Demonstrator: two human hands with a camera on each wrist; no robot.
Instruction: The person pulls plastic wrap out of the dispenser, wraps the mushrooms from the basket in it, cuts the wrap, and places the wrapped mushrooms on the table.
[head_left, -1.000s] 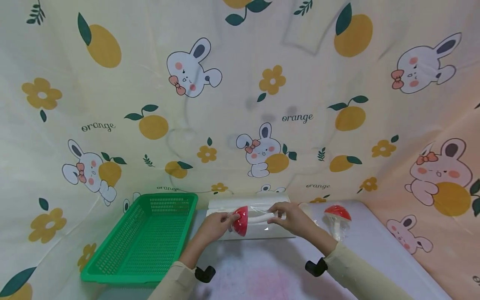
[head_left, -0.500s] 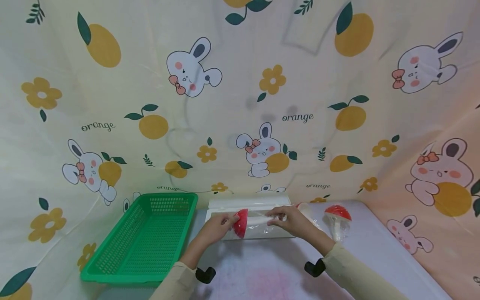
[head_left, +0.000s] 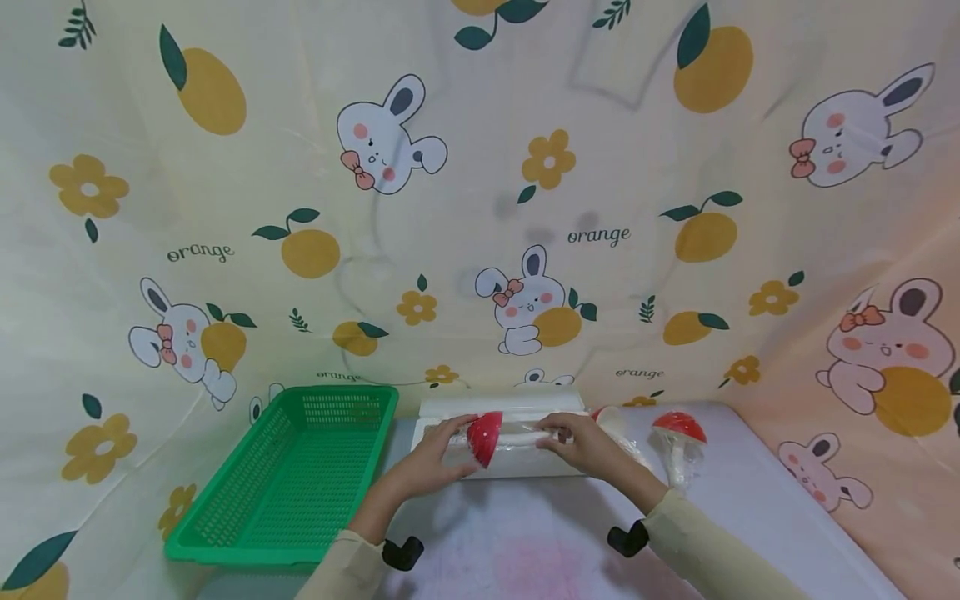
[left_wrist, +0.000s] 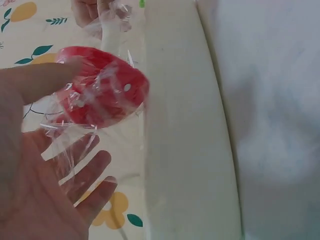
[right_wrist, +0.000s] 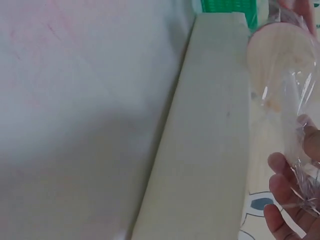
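Observation:
A toy mushroom point(head_left: 486, 437) with a red cap and a white stalk, wrapped in clear plastic film, is held sideways over a long white box point(head_left: 525, 465) whose lid stands up. My right hand point(head_left: 583, 447) pinches the stalk end, where the film bunches between thumb and fingers in the right wrist view. At the cap, my left hand point(head_left: 425, 465) has its fingers spread; in the left wrist view its thumb point(left_wrist: 45, 79) overlaps the white-dotted cap point(left_wrist: 107, 90). Loose film point(left_wrist: 67, 155) hangs past the cap in front of the left fingers.
To the left stands a green plastic basket point(head_left: 180, 546) with perforated walls. A second wrapped mushroom point(head_left: 678, 442) is on the right of the table point(head_left: 517, 542), and another point(head_left: 618, 423) lies partly behind my right hand. A printed bunny-and-orange curtain point(head_left: 450, 250) hangs behind the table.
My left hand has gone from pinching the cap's edge to spread fingers around it. The cap has tilted, and the right hand keeps its grip on the stalk end.

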